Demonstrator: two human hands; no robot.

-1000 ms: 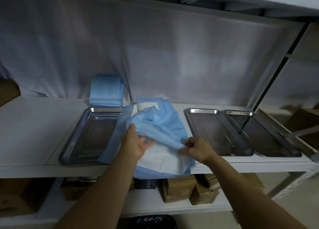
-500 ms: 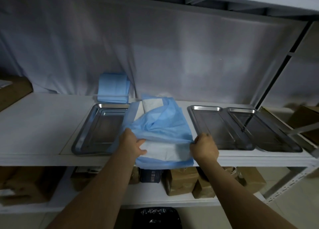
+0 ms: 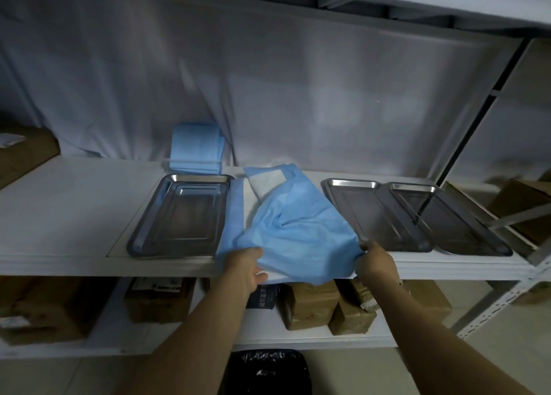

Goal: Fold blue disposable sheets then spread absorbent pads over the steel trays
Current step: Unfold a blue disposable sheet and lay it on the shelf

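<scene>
A crumpled blue disposable sheet (image 3: pixel 298 233) lies on the white shelf between the steel trays, its near edge hanging over the shelf front. My left hand (image 3: pixel 246 265) grips its near left corner and my right hand (image 3: pixel 376 259) pinches its near right corner. A white absorbent pad (image 3: pixel 267 181) with a blue border shows under the sheet at the back. One steel tray (image 3: pixel 149 227) sits left of the sheet; two more, the middle tray (image 3: pixel 348 186) and the right tray (image 3: pixel 465 236), overlap on the right. A stack of folded blue sheets (image 3: pixel 196 147) leans against the back cloth.
A white cloth (image 3: pixel 268 81) covers the back of the shelf. A cardboard box (image 3: pixel 26 153) sits at the far left, another box (image 3: pixel 524 204) at the far right. Brown parcels (image 3: pixel 310 302) fill the lower shelf, and a black bag (image 3: pixel 268 371) lies on the floor.
Both hands have pulled the sheet's near edge toward the shelf front and moved apart, stretching it wider. The raised bunch of fabric has dropped flatter onto the shelf.
</scene>
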